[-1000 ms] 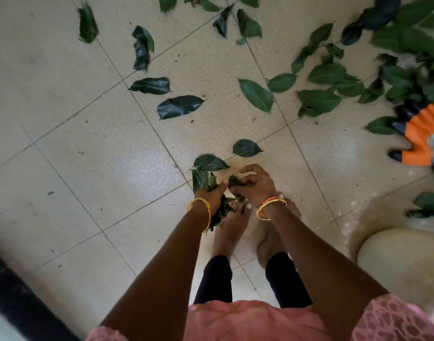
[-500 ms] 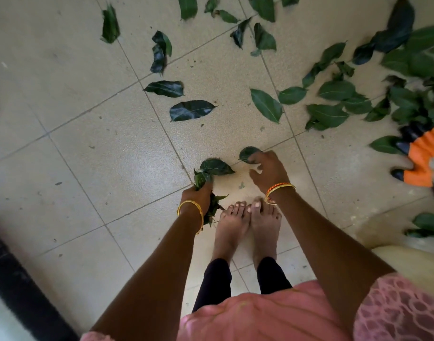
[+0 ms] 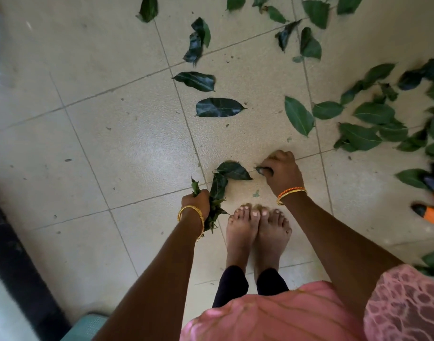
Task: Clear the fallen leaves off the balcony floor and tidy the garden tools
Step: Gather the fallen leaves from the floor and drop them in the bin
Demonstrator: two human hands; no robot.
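while left hand (image 3: 196, 199) grips leaves (image 3: 217, 190), right hand (image 3: 282, 172) pinches one.

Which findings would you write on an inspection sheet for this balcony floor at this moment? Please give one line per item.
Surface: pale tiled floor with grey joints and small bits of leaf debris.
Job's things: many loose green leaves, such as one dark leaf, and a thicker scatter toward the right; an orange and black garden glove at the right edge.
Clutter: nothing seen beyond the leaves.
Grips: left hand holds a bunch of leaves; right hand pinches a small leaf piece at the floor.
Cables: nothing seen.
Surroundings: black strip at the left; teal object at the bottom edge; bare feet between the arms.
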